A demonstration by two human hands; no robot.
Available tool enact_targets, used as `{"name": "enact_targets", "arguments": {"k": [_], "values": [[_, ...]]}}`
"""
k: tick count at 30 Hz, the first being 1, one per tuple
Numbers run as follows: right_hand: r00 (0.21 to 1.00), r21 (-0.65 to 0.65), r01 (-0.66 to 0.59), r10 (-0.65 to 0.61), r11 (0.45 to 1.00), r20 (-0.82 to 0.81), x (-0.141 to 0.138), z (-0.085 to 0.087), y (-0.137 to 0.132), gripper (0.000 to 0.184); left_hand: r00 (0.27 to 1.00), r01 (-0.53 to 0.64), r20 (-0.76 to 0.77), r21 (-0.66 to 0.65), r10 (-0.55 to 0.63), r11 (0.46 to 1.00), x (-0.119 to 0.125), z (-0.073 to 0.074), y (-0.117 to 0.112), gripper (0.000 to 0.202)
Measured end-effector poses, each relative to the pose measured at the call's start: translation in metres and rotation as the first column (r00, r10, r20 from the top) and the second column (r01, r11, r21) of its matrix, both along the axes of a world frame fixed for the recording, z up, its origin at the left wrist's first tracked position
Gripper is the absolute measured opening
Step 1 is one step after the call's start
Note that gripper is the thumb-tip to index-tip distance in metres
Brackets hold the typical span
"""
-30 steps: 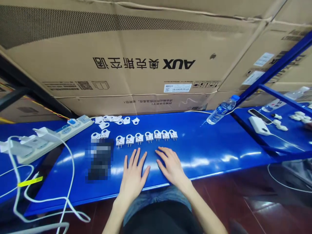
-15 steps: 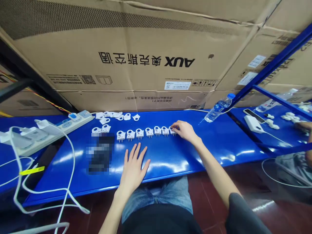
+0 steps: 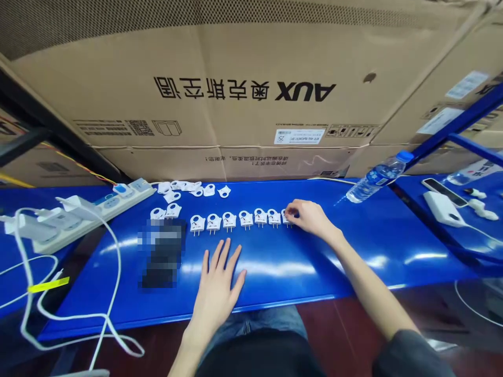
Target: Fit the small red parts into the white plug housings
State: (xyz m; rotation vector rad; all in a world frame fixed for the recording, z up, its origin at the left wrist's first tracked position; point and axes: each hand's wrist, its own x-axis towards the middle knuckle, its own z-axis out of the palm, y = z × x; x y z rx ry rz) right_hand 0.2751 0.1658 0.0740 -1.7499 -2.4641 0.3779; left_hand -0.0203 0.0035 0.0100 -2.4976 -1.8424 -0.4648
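Several white two-pin plugs (image 3: 229, 222), each with a ring-shaped hole at the top, stand in a row across the blue tabletop (image 3: 283, 267). At the row's right end my right hand (image 3: 310, 217) pinches the last plug (image 3: 285, 214) between thumb and fingertips, and the fingers cover part of it. My left hand (image 3: 218, 288) lies palm down, fingers spread, just in front of the row and touching none of the plugs. More white plugs (image 3: 209, 189) sit in a loose cluster behind the row's left end.
A blurred dark object (image 3: 163, 256) lies left of my left hand. Further left are a white power strip (image 3: 94, 214) with adapters and loose white cables (image 3: 116, 277). A water bottle (image 3: 377, 178) stands at back right, before a large cardboard box (image 3: 243, 47). A white power bank (image 3: 444, 209) lies far right.
The camera view has shifted a little, so the scene appears moved. My right hand stays on the row's last plug, and my left hand still rests flat on the table.
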Motion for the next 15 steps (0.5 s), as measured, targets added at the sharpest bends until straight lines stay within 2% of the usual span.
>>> {"name": "enact_targets", "arguments": {"k": [5,11,13,15], "values": [[0.997,-0.024,-0.045,0.043,0.999,-0.071,0.002,0.005,-0.002,0.016,0.999,0.005,-0.042,-0.008,-0.005,1.0,0.003,0.002,0.001,0.06],[0.931,-0.073,-0.229,0.196,0.971,-0.309,-0.006,0.015,-0.014,0.015,0.999,0.013,-0.048,-0.001,-0.013,1.0,0.003,-0.002,0.001,0.061],[0.906,-0.042,-0.253,0.221,0.967,-0.362,-0.009,0.014,-0.011,0.017,0.999,0.017,-0.043,0.002,-0.017,1.0,0.002,-0.003,0.001,0.061],[0.917,0.032,-0.209,0.207,0.977,-0.341,-0.011,0.01,-0.003,0.02,0.999,0.016,-0.03,0.001,-0.016,1.0,0.002,-0.004,0.0,0.06]]}}
